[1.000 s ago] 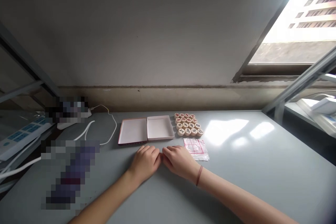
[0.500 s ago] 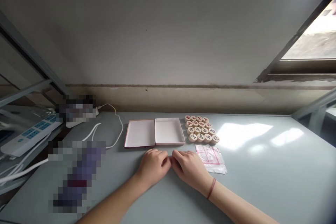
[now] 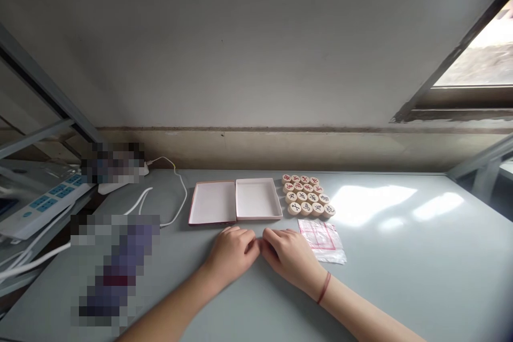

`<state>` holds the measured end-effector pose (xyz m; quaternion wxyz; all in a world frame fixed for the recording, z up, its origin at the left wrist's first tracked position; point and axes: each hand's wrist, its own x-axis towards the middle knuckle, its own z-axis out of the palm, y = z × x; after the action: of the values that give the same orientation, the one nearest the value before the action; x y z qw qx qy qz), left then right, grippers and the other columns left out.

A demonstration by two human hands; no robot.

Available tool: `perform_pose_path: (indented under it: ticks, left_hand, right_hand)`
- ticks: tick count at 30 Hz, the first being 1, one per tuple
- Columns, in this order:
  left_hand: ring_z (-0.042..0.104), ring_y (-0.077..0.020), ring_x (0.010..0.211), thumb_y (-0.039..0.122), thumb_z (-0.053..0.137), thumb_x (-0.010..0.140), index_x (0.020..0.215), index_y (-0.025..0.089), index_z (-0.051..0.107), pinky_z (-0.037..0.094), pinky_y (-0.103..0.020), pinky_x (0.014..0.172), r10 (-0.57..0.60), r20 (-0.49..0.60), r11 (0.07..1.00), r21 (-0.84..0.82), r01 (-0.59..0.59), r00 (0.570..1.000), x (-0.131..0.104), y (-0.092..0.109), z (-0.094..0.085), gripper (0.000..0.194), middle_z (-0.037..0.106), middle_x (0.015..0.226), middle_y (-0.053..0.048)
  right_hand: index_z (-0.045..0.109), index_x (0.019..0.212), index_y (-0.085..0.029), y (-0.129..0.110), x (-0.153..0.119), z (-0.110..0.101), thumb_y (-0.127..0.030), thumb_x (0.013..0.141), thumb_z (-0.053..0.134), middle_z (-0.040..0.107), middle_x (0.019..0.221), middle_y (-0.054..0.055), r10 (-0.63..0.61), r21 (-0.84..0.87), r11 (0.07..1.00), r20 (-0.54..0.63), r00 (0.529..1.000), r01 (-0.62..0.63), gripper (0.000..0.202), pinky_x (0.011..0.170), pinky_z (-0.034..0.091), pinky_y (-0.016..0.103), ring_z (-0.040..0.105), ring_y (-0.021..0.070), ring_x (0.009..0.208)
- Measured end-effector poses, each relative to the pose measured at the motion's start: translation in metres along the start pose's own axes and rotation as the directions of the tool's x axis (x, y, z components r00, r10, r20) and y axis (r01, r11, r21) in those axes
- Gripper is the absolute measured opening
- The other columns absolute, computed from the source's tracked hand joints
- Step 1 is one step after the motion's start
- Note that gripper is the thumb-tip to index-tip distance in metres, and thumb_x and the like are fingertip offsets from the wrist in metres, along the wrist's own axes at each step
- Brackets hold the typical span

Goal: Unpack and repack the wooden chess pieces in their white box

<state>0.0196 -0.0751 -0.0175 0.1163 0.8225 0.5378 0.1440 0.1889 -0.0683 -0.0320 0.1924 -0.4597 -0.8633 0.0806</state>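
My left hand and my right hand rest on the desk with fingers curled in, thumbs almost meeting. Nothing shows in either hand. Just beyond the left one lies a shallow box in two halves: the lid on the left and the white-lined tray against it, both bare inside. Past my right hand, several round wooden xiangqi pieces stand in tidy stacked rows, red characters at the back and black in front. A folded plastic sheet with red lines lies beside my right hand, partly behind it.
A white power strip and white cables run along the left side. A blurred purplish object lies at the left front. The wall bounds the desk at the back; sunlight glares on its right half.
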Motion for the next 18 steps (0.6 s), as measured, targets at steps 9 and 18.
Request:
perform_pose_path:
  ticks: [9, 18]
  left_hand:
    - [0.048, -0.0134, 0.058, 0.019, 0.047, 0.085, 0.058, 0.019, 0.044, 0.031, -0.026, 0.057, 0.031, 0.001, 0.999, -0.02, -0.031, 1.0, -0.0005, -0.0024, -0.0015, 0.027, 0.053, 0.056, 0.002]
    - [0.047, -0.0132, 0.057, 0.019, 0.047, 0.086, 0.058, 0.019, 0.043, 0.031, -0.026, 0.057, 0.033, 0.011, 0.999, -0.022, -0.032, 0.999, -0.0016, -0.0022, -0.0009, 0.028, 0.051, 0.056, 0.002]
  right_hand:
    - [0.042, 0.065, -0.019, -0.0011, 0.0006, -0.0019, -0.018, 0.085, 0.043, 0.051, 0.052, -0.002, 0.018, 0.005, 1.0, -0.005, 1.0, -0.018, 0.02, 0.052, 0.015, 0.027, 0.036, 0.0096, 0.045]
    - [0.042, 0.065, -0.019, 0.0005, 0.0005, -0.0016, -0.018, 0.084, 0.044, 0.051, 0.052, -0.003, 0.009, 0.016, 1.0, 0.002, 1.0, -0.009, 0.02, 0.052, 0.016, 0.026, 0.037, 0.0093, 0.046]
